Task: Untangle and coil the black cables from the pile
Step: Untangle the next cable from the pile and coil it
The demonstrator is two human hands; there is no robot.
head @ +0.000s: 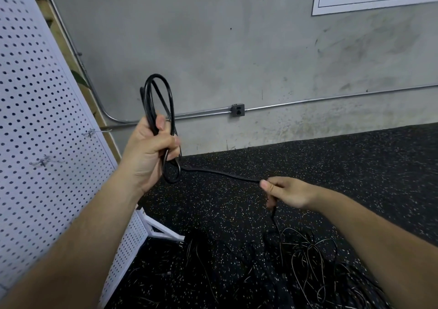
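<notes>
Left hand: up at chest height, fingers curled tight round the gathered turns, thumb clamped across the top
Coil: a few long black loops stand above the fist, and a smaller loop hangs out below it
Free run: one strand leaves the bottom of the coil and stretches across, nearly level, to the other hand
Right hand: thumb and forefinger pinch the strand, the other fingers folded under; from here the cable drops away downward
Pile: a loose tangle of thin black leads on the speckled floor, below the right hand, and the strand feeds up out of it
Next loop, my call: carry the right hand over to the left and lay in a turn the same length as the tall ones, not the short one
Twist: roll the strand between the pinching fingers so each turn lies flat
Risk: a hard pull could drag neighbouring leads up; let it slide and stop if it snags
</notes>
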